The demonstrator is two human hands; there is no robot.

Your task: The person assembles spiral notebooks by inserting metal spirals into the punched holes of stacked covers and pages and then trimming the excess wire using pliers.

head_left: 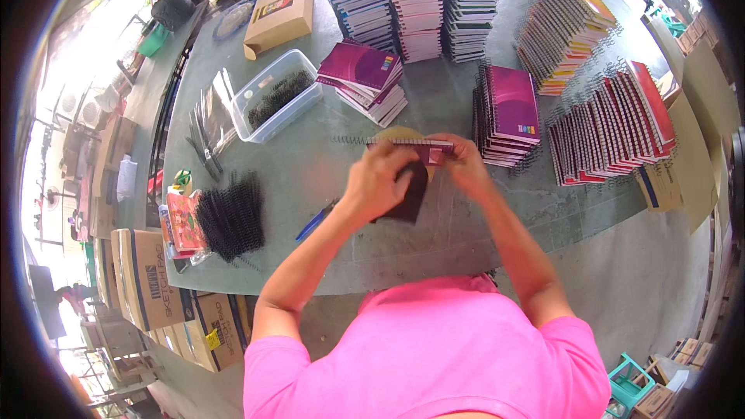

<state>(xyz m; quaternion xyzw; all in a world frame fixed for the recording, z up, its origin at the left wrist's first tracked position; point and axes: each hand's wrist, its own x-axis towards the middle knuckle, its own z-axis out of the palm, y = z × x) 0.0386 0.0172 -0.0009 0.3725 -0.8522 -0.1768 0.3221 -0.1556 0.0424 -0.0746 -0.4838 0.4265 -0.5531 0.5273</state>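
Purple notebook [436, 152]: left hand [379, 177] curled over (blurred).

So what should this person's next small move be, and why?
Probably ease the black coil rightward along the notebook with the left hand: a length of it sticks out past the notebook's left end, while the right hand grips the right end. Blur hides whether the left fingers touch the coil.

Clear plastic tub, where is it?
In the head view, the clear plastic tub sits on the left side of the table, just left of the small purple notebook pile.
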